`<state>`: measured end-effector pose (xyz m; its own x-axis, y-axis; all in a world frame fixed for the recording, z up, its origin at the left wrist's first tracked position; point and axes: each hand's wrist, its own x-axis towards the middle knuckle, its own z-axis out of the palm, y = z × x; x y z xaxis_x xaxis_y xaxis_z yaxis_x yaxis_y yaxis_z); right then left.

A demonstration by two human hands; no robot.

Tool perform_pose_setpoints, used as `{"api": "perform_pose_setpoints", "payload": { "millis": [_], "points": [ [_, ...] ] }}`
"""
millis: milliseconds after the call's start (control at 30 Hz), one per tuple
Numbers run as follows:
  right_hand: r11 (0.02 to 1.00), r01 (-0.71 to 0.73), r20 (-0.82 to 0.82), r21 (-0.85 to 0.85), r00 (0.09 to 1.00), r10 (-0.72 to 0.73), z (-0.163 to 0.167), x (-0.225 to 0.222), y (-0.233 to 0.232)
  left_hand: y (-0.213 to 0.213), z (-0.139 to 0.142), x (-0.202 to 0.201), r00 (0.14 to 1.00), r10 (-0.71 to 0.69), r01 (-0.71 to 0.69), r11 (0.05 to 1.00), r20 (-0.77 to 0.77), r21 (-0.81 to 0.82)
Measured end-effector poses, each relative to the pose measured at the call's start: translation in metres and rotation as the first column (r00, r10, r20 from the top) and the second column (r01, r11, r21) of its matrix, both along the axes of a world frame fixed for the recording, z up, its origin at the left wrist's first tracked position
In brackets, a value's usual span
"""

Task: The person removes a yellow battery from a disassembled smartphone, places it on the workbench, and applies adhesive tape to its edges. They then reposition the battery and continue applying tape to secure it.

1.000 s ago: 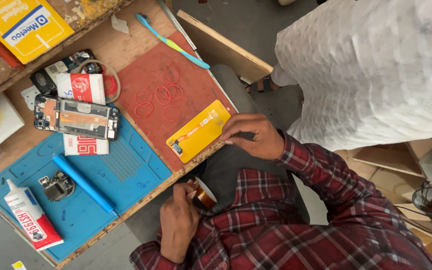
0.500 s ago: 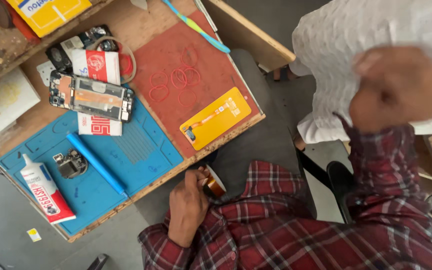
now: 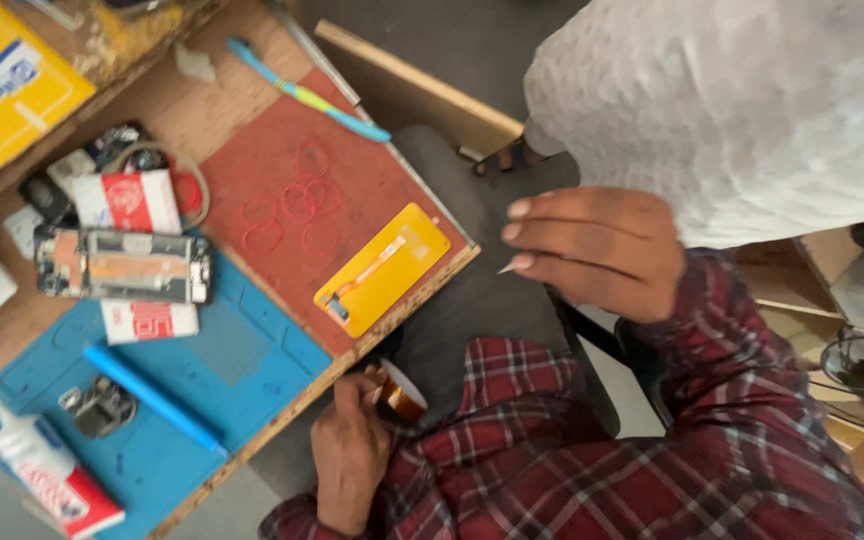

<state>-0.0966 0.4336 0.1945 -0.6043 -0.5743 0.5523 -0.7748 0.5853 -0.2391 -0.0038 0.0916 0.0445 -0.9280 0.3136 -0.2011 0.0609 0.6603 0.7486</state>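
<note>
Two hands are in view: the left hand (image 3: 350, 452) grips an amber tape roll (image 3: 399, 392) below the bench edge. The right hand (image 3: 597, 250), raised beside the yellow card (image 3: 384, 268), pinches a tiny pale sliver (image 3: 505, 268).

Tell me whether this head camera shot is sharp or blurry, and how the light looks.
Head view: the right hand is softened by motion blur, while the left hand on the tape roll and the yellow card are fairly sharp; light is soft and even, with no harsh glare.

The right hand (image 3: 602, 250) has come down off to the table's (image 3: 192, 110) side, pinching a small sliver.
</note>
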Motion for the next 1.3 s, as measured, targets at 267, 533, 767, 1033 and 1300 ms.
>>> {"api": "perform_pose_setpoints", "payload": {
  "millis": [267,533,767,1033,1300],
  "points": [
    [0.999,0.029,0.006,-0.038,1.000,-0.029,-0.028,0.005,-0.002,0.003,-0.016,0.001,0.996,0.014,-0.014,1.000,-0.090,-0.003],
    [0.993,0.055,-0.056,-0.102,0.997,-0.061,-0.039,0.010,-0.001,0.007,-0.020,0.001,0.991,0.012,-0.012,1.000,-0.136,-0.001],
    [0.993,0.042,-0.069,-0.114,0.996,-0.050,-0.040,0.011,-0.003,0.005,-0.018,0.001,0.999,0.000,-0.003,0.998,-0.045,-0.060],
    [0.993,0.062,-0.077,-0.101,0.995,-0.070,-0.041,0.016,-0.006,0.006,-0.015,0.004,0.997,0.031,-0.032,0.999,-0.073,-0.006],
    [0.992,0.067,-0.080,-0.107,0.994,-0.076,-0.045,0.016,-0.009,0.006,-0.016,0.004,0.990,0.015,-0.013,1.000,-0.139,0.022]
  ]
}}
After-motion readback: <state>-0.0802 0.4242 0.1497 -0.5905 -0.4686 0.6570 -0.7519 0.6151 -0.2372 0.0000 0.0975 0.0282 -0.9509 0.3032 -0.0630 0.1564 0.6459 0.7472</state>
